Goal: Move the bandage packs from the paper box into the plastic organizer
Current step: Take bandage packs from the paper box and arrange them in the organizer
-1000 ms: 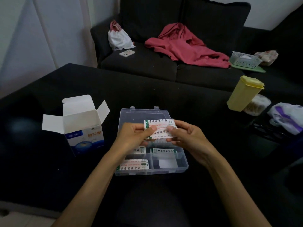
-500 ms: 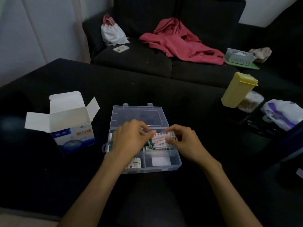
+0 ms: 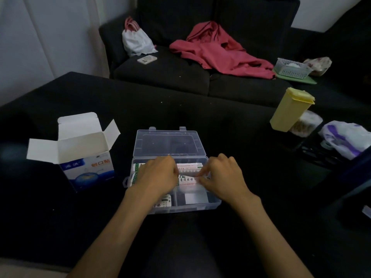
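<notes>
Mostly done, I judge: my left hand (image 3: 158, 175) and right hand (image 3: 222, 175), fingers curled, press white bandage packs (image 3: 188, 180) into the clear plastic organizer (image 3: 170, 143); the white-and-blue paper box (image 3: 84, 155) seems empty.

Ahead of you, the dark sofa (image 3: 160, 75) carries a red garment (image 3: 218, 51), a white bag (image 3: 137, 42), a phone (image 3: 147, 59) and a mesh basket (image 3: 292, 68). Near the bench's (image 3: 180, 115) right edge stands a yellow container (image 3: 289, 109).
</notes>
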Demonstrator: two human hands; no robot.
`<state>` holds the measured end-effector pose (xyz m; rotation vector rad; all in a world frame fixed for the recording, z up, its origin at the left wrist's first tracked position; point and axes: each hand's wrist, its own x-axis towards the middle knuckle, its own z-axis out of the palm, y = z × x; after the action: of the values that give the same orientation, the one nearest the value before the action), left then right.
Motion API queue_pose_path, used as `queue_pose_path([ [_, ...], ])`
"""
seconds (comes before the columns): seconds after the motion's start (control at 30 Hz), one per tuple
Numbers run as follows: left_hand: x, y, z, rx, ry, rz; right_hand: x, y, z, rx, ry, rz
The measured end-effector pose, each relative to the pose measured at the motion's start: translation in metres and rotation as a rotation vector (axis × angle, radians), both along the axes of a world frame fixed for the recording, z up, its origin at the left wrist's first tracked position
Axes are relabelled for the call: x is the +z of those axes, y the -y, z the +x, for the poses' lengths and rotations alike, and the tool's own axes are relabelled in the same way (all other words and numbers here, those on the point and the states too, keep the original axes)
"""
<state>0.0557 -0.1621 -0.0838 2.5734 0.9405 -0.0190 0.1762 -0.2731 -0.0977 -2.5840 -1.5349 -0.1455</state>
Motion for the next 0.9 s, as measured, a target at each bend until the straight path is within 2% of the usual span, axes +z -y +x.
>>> queue_pose_path([
  [0.07, -0.001, 0.004, 0.0, -0.018, -0.026, 0.059, -0.001, -0.003, 0.0, -0.027, 0.044, -0.008],
  [0.13, -0.001, 0.009, 0.0, -0.036, -0.058, 0.117, -0.001, -0.004, 0.001, -0.075, 0.0, -0.003],
  [0.3, 0.003, 0.017, 0.001, -0.075, -0.106, 0.198, 0.012, 0.007, 0.015, -0.248, -0.415, 0.176],
  [0.4, 0.003, 0.018, 0.002, -0.087, -0.104, 0.171, 0.016, 0.013, 0.025, -0.318, -0.525, 0.185],
  [0.47, 0.002, 0.018, 0.003, -0.092, -0.09, 0.174, 0.014, 0.012, 0.024, -0.288, -0.564, 0.124],
  [0.5, 0.002, 0.018, 0.003, -0.095, -0.082, 0.174, 0.012, 0.01, 0.022, -0.257, -0.537, 0.078],
  [0.57, 0.002, 0.018, 0.002, -0.101, -0.069, 0.164, 0.007, 0.004, 0.014, -0.205, -0.336, -0.003],
  [0.67, 0.003, 0.017, 0.002, -0.111, -0.04, 0.112, 0.01, -0.003, 0.003, -0.173, -0.078, 0.037],
  [0.77, 0.004, 0.008, 0.001, -0.096, 0.006, 0.001, 0.015, -0.004, -0.003, -0.126, -0.047, 0.073],
  [0.9, 0.002, 0.003, -0.001, -0.111, -0.008, -0.07, 0.006, -0.006, -0.01, -0.116, -0.086, -0.095],
])
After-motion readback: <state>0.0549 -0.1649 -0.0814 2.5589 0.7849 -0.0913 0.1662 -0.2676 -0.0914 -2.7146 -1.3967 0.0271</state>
